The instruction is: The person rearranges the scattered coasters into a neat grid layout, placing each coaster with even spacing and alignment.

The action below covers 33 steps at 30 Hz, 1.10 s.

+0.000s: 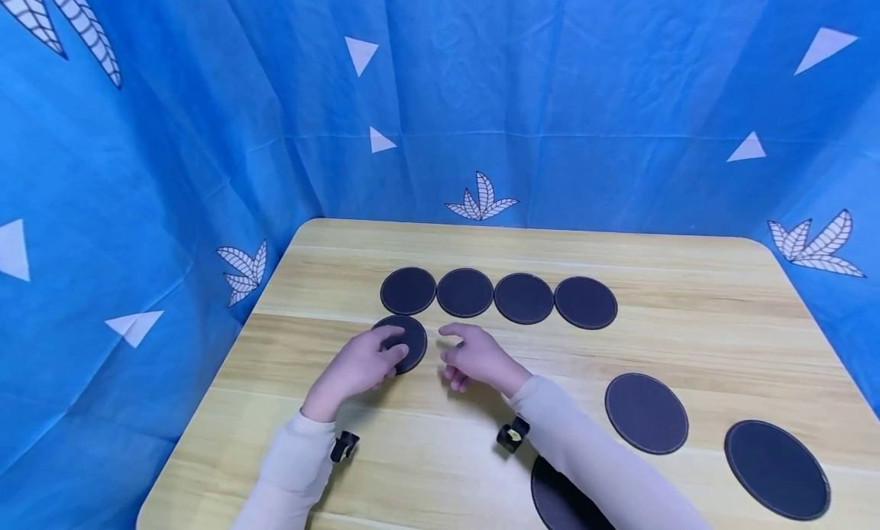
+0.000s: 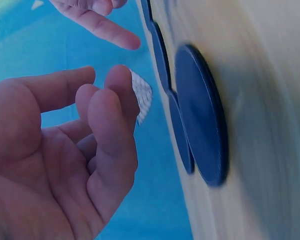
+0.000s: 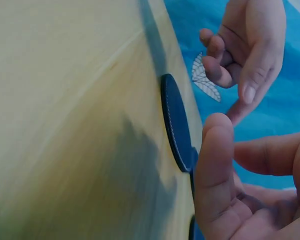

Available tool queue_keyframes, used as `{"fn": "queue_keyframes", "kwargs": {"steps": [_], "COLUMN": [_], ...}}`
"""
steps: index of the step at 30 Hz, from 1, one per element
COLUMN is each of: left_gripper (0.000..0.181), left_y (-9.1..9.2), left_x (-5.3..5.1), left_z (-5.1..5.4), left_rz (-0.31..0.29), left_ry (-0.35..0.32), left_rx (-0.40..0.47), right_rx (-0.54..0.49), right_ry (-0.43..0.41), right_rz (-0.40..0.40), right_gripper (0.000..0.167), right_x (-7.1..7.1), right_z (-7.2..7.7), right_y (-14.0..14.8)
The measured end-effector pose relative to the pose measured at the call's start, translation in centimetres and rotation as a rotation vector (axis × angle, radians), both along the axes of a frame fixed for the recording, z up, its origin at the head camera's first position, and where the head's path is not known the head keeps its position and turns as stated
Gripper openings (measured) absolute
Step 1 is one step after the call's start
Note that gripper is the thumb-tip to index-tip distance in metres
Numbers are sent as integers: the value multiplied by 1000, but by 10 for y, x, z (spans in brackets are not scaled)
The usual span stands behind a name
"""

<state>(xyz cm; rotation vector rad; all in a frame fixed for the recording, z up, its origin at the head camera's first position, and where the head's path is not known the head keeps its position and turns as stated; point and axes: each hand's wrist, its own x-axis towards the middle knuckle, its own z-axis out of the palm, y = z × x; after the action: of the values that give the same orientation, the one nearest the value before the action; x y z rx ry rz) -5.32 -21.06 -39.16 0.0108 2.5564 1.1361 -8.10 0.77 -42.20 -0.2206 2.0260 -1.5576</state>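
Note:
A dark round coaster [image 1: 415, 337] with a stitched edge lies flat on the wooden table, touching or nearly touching the leftmost coaster [image 1: 408, 289] of a row behind it. Over its left part hovers my left hand [image 1: 356, 368], fingers loosely bent. The left wrist view shows a gap between these fingers and the coaster [image 2: 200, 115], with nothing held. Just right of the same coaster, my right hand [image 1: 480, 360] hangs above the table with relaxed, slightly bent fingers. It holds nothing, and its shadow falls on the wood in the right wrist view.
The row's other coasters [image 1: 524, 298] run rightward, edge to edge. Separate coasters lie at right [image 1: 646, 413] and far right [image 1: 777, 470]; another coaster [image 1: 565, 501] is partly hidden under my right sleeve. A blue patterned curtain [image 1: 440, 95] hangs behind the wooden table [image 1: 687, 278].

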Motion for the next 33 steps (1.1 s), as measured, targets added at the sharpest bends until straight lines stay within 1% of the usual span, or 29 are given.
{"fn": "queue_keyframes", "kwargs": {"steps": [3, 6, 12, 17, 20, 22, 26, 27, 30, 33], "left_gripper": [46, 45, 44, 44, 43, 42, 41, 36, 29, 36], "left_y": [13, 27, 53, 73, 83, 89, 103, 106, 115, 122], "left_x": [6, 12, 24, 34, 41, 46, 54, 56, 62, 67], "left_z": [2, 1, -5, -9, -10, -11, -13, -15, -18, -21], "left_rz": [-48, -108, -229, -284, -312, -337, -393, -408, -436, -456], "left_ry": [4, 4, 6, -3, -11, -3, 24, 27, 24, 12], "left_rx": [-15, -15, -5, 4, 1, -25, -94, -106, -108, -71], "right_rx": [17, 29, 25, 23, 36, 48, 124, 148, 207, 229], "right_ry": [40, 60, 96, 103, 104, 110, 135, 145, 162, 142], "right_rz": [20, 28, 25, 3, -7, -7, -16, -22, -48, -82], "right_gripper": [44, 38, 33, 30, 28, 26, 21, 20, 19, 20], "right_x": [7, 16, 35, 52, 63, 71, 87, 91, 104, 117], "right_z": [5, 10, 19, 21, 20, 18, 13, 11, 5, -2], "right_y": [18, 37, 78, 110, 125, 135, 157, 162, 178, 192]}}
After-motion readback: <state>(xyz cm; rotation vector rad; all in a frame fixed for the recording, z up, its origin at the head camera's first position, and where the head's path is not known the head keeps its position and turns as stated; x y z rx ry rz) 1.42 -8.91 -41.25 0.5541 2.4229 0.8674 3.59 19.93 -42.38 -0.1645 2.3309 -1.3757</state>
